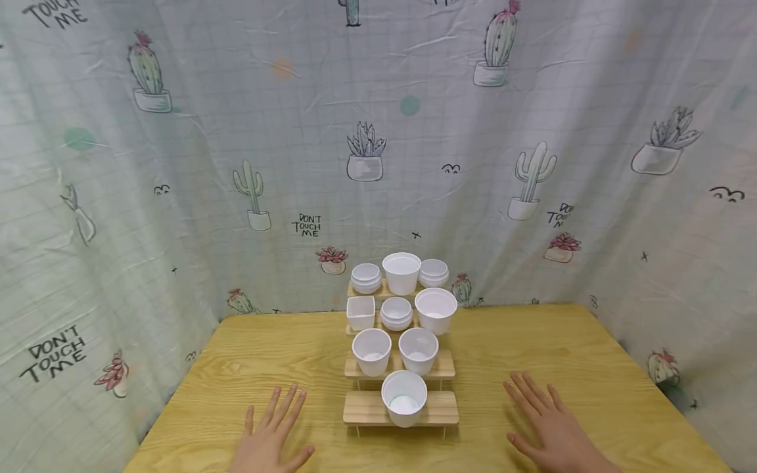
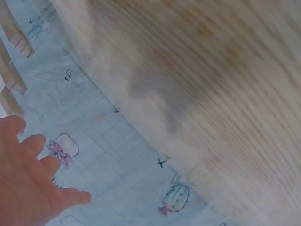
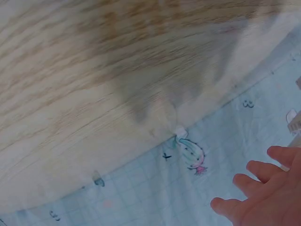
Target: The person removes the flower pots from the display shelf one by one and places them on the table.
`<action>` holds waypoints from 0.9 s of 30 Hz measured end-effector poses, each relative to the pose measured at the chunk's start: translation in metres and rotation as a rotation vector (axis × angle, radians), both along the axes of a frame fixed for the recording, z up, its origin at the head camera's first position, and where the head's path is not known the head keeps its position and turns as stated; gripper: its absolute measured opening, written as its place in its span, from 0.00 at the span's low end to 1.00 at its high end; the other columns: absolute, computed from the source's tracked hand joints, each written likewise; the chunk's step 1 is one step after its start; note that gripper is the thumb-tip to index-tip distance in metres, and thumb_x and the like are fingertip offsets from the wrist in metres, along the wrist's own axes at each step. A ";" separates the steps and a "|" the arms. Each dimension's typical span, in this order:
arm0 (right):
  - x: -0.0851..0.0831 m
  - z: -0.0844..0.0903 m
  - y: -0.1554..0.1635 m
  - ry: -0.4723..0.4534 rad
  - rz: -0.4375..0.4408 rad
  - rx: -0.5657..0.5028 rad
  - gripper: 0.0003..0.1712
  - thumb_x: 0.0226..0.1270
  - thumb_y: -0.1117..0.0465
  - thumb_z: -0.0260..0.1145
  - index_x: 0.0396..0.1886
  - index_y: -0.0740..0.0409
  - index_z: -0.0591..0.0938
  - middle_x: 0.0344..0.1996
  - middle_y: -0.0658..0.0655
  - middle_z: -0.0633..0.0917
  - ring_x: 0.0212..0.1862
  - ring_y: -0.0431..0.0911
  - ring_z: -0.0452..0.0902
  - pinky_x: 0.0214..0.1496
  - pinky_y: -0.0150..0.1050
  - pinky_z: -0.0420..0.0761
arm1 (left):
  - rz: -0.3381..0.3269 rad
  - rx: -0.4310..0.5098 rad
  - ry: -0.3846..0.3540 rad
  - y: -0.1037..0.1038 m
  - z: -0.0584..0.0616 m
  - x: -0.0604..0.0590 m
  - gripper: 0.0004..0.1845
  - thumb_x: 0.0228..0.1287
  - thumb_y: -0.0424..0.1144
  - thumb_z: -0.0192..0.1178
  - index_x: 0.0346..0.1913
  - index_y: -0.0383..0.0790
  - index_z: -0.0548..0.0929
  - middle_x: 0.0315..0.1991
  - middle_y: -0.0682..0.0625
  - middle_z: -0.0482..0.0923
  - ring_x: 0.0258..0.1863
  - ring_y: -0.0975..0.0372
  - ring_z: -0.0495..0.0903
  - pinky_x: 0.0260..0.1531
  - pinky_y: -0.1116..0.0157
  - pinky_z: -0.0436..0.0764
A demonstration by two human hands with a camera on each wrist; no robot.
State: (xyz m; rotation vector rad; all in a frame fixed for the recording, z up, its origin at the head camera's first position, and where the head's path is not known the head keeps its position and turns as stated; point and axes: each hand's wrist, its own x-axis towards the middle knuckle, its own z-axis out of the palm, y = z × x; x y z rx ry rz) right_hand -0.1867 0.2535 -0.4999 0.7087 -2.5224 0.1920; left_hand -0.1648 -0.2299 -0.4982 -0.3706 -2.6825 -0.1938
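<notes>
A stepped wooden stand [image 1: 361,408] in the head view bears several white pots. On its lowest step is one round pot [image 1: 405,393]; the step above has two more round pots. The third step carries a square pot [image 1: 361,313], a small bulging pot [image 1: 396,314] and a taller round pot [image 1: 435,311]. Two bulging pots flank a tall pot [image 1: 402,274] on top. Left of the stand, my left hand [image 1: 269,433] holds nothing, fingers spread, palm down. My right hand [image 1: 550,427] is likewise spread and bare on the right. Whether either touches the table cannot be told.
The stand rests on a yellowish wood-grain table [image 1: 266,355]. A pale curtain [image 1: 307,98] printed with cacti hangs behind the table and along both sides. Step ends [image 2: 21,44] show at the edge of the left wrist view.
</notes>
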 end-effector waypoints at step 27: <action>-0.010 0.021 -0.025 0.104 0.128 0.000 0.48 0.44 0.46 0.69 0.66 0.54 0.62 0.65 0.56 0.65 0.71 0.37 0.40 0.69 0.30 0.27 | -0.264 -0.195 0.235 0.028 0.009 -0.003 0.45 0.44 0.62 0.61 0.66 0.48 0.60 0.62 0.50 0.67 0.70 0.68 0.38 0.63 0.67 0.20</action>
